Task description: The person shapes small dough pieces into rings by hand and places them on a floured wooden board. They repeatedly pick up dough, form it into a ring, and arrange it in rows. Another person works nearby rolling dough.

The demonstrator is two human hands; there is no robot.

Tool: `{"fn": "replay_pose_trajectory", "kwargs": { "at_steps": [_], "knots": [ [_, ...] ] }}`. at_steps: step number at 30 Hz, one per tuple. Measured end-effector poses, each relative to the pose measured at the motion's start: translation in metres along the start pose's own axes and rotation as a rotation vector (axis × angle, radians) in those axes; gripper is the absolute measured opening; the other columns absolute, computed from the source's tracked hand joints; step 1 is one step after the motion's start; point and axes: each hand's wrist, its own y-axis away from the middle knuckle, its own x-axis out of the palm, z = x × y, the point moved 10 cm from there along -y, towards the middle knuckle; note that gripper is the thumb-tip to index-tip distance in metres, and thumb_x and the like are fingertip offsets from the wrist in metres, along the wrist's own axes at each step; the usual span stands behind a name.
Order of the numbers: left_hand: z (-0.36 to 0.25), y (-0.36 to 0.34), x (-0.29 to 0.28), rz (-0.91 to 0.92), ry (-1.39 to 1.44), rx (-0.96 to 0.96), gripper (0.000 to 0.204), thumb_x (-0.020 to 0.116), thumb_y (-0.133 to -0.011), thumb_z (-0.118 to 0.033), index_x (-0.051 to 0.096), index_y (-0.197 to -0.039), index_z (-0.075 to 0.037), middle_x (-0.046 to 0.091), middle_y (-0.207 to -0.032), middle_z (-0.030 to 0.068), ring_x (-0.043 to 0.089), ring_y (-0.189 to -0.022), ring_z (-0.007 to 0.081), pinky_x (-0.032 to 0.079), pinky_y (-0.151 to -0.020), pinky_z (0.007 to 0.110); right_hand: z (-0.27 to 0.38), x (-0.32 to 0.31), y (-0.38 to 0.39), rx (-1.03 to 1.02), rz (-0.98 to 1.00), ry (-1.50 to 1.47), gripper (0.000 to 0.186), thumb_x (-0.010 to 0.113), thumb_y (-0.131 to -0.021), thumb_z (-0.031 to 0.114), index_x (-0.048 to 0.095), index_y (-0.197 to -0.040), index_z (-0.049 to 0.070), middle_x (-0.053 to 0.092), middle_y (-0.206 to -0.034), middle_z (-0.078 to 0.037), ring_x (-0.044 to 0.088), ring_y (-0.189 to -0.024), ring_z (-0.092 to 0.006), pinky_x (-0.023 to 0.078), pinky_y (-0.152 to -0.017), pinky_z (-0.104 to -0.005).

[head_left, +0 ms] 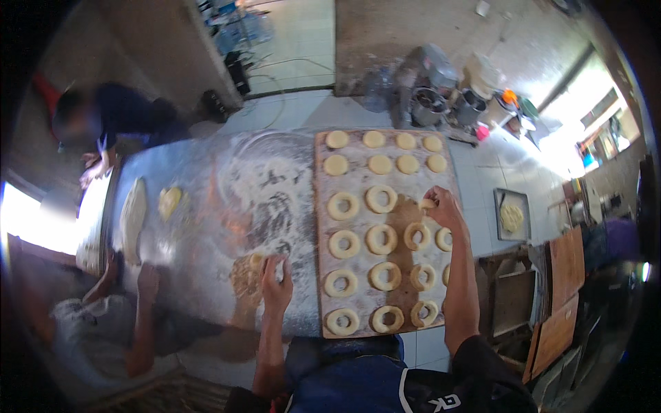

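Note:
A wooden board [358, 184] lies on the floury metal table [200, 227], carrying rows of round dough pieces at the far end and ring-shaped dough pieces [381, 239] nearer me. My right hand [441, 208] is at the board's right side, holding a piece of dough [427, 204] at its fingertips. My left hand [277, 282] rests on the table left of the board, fingers closed around a small dough piece [257, 261].
A rolled dough sheet [133, 219] and a dough lump [169, 201] lie at the table's left. One person [117, 120] leans at the far left corner, another [110, 323] works at the near left. Pots and buckets [441, 100] stand on the floor beyond; a tray [511, 215] lies right.

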Motion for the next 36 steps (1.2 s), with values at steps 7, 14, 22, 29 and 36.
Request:
{"fn": "replay_pose_trajectory", "kwargs": {
  "at_steps": [7,14,22,29,36],
  "knots": [
    [0.048,0.054,-0.1,-0.123,-0.088,-0.165,0.012,0.056,-0.096,-0.011,0.063,-0.101,-0.002,0.064,-0.098,0.011,0.06,-0.089,0.0251,0.045,-0.072,0.035,0.208,0.221,0.009,-0.406,0.422,-0.268,0.035,0.078,-0.072,0.014,0.065,-0.102,0.001,0.069,-0.098,-0.015,0.067,-0.092,-0.0253,0.053,-0.08,-0.0393],
    [0.059,0.067,-0.122,-0.121,0.016,-0.169,0.01,0.059,-0.093,-0.006,0.063,-0.1,0.0,0.063,-0.098,0.0139,0.062,-0.093,0.0286,0.048,-0.081,0.038,0.243,0.307,-0.002,-0.372,0.213,0.361,0.045,0.083,-0.068,0.018,0.059,-0.102,0.002,0.065,-0.089,-0.014,0.065,-0.082,-0.0297,0.052,-0.075,-0.0438],
    [0.07,0.032,-0.06,-0.066,0.291,-0.166,0.031,0.065,-0.094,-0.019,0.063,-0.117,0.001,0.065,-0.11,0.0157,0.065,-0.099,0.0244,0.05,-0.086,0.036,0.257,0.274,0.089,-0.124,0.343,-0.728,0.033,0.078,-0.073,0.008,0.065,-0.102,0.0,0.069,-0.092,-0.014,0.069,-0.084,-0.0212,0.056,-0.075,-0.034],
    [0.089,0.046,-0.008,0.108,0.813,-0.573,0.034,0.064,-0.096,-0.022,0.063,-0.118,0.005,0.067,-0.105,0.0104,0.064,-0.094,0.0152,0.05,-0.084,0.03,0.268,0.233,0.145,-0.228,0.101,-0.361,0.032,0.075,-0.077,0.011,0.069,-0.105,-0.001,0.07,-0.097,-0.017,0.071,-0.085,-0.0269,0.057,-0.075,-0.0352],
    [0.06,0.039,-0.007,0.23,0.641,-0.319,0.025,0.062,-0.097,-0.02,0.064,-0.102,0.004,0.065,-0.094,0.0072,0.061,-0.083,0.0132,0.05,-0.074,0.031,0.27,0.219,0.164,-0.262,0.01,-0.451,0.05,0.071,-0.077,0.003,0.055,-0.124,0.004,0.069,-0.084,-0.016,0.069,-0.081,-0.0252,0.053,-0.072,-0.0342]
  ]
}}
